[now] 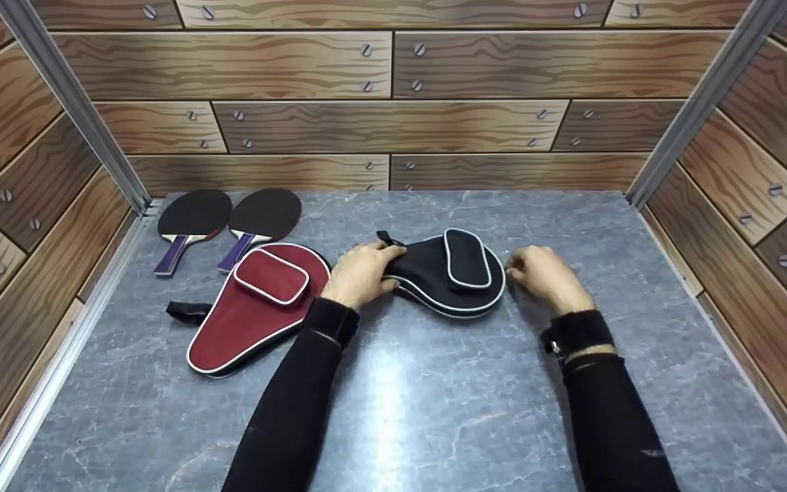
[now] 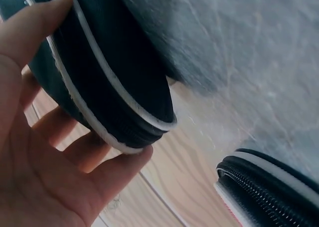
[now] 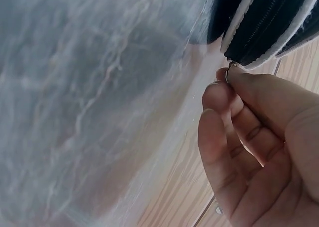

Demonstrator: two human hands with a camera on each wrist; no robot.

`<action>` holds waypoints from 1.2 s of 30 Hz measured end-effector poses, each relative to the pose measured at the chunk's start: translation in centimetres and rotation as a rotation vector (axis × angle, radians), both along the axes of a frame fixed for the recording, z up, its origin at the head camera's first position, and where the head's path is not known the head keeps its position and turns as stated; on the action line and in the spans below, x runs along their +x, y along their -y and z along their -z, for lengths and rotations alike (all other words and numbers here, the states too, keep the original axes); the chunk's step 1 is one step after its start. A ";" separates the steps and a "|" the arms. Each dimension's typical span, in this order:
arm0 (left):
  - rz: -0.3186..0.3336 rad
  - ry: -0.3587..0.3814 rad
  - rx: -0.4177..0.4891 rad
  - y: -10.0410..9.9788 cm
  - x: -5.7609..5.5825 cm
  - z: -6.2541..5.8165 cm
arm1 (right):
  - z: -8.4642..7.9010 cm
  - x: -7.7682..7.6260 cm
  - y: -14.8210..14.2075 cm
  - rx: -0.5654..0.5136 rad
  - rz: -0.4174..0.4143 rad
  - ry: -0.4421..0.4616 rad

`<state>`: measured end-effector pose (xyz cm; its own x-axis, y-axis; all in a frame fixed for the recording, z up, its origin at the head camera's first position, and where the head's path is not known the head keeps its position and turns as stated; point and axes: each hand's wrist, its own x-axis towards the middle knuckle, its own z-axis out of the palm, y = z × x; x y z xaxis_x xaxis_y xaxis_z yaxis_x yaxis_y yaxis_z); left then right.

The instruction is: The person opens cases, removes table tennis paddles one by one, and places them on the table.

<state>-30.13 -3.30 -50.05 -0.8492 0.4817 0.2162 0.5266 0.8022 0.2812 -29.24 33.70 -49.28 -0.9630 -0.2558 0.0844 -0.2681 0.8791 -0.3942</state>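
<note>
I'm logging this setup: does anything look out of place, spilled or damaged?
Nothing stands out. The paddles lie side by side, the red case rests nearby, and the left hand holds the black case while the right hand pinches its zipper pull. No spill or damage shows.

There are two paddles (image 1: pixel 195 214), two cases (image 1: pixel 421 263), two hands (image 1: pixel 361 272) and apparently one small zipper pull (image 3: pixel 228 73).

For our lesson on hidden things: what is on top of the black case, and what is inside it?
A white-edged pocket is on top of the black case, whose narrow end the left hand grips. The inside is covered, so any contents cannot be seen.
</note>
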 end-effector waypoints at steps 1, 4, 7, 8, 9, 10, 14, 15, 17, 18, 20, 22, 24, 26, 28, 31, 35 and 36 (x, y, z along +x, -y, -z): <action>-0.015 -0.004 0.001 0.0 0.0 0.0 | 0.0 0.0 0.0 -0.003 -0.002 0.002; -0.059 -0.019 -0.006 0.0 0.0 0.1 | 0.1 -0.1 0.2 -0.016 -0.006 0.018; -0.101 -0.037 -0.009 -0.1 0.0 0.2 | 0.1 -0.1 0.5 -0.033 -0.006 0.042; -0.115 -0.043 -0.010 -0.1 0.0 0.2 | 0.1 -0.1 0.6 -0.036 -0.010 0.047; -0.130 -0.062 -0.014 -0.1 -0.5 1.0 | 0.0 -0.1 0.7 -0.040 -0.014 0.050; -0.145 -0.067 -0.016 -0.1 -0.5 1.0 | 0.0 -0.1 0.8 -0.041 -0.019 0.052; -0.205 -0.093 -0.024 -0.3 -0.7 1.6 | -0.1 0.0 1.3 -0.041 -0.043 0.046; -0.218 -0.089 -0.025 -0.4 -0.7 1.6 | -0.2 0.0 1.5 -0.040 -0.049 0.045; -0.243 -0.067 -0.024 -0.6 -0.2 1.0 | -0.4 0.2 1.7 -0.034 -0.063 0.043; -0.253 -0.050 -0.023 -0.6 0.0 0.6 | -0.5 0.2 1.9 -0.032 -0.071 0.044; -0.270 -0.045 -0.025 -0.7 0.0 0.6 | -0.7 0.4 2.2 -0.030 -0.085 0.049; -0.283 -0.060 -0.025 -0.7 -0.3 1.0 | -1.0 0.5 2.5 -0.026 -0.098 0.058; -0.287 -0.077 -0.023 -0.7 -0.5 1.4 | -1.3 0.7 2.8 -0.027 -0.115 0.072; -0.288 -0.080 -0.018 -0.7 -0.4 1.4 | -1.6 0.8 3.1 -0.032 -0.132 0.087; -0.285 -0.064 -0.016 -0.6 -0.2 1.0 | -1.9 1.0 3.5 -0.036 -0.148 0.107; -0.286 -0.043 -0.019 -0.7 0.0 0.5 | -2.3 1.3 4.1 -0.037 -0.163 0.136; -0.289 -0.033 -0.033 -0.7 0.0 0.5 | -2.6 1.6 4.9 -0.011 -0.186 0.146; -0.290 -0.032 -0.035 -0.6 0.0 0.5 | -2.6 1.7 5.1 -0.001 -0.192 0.140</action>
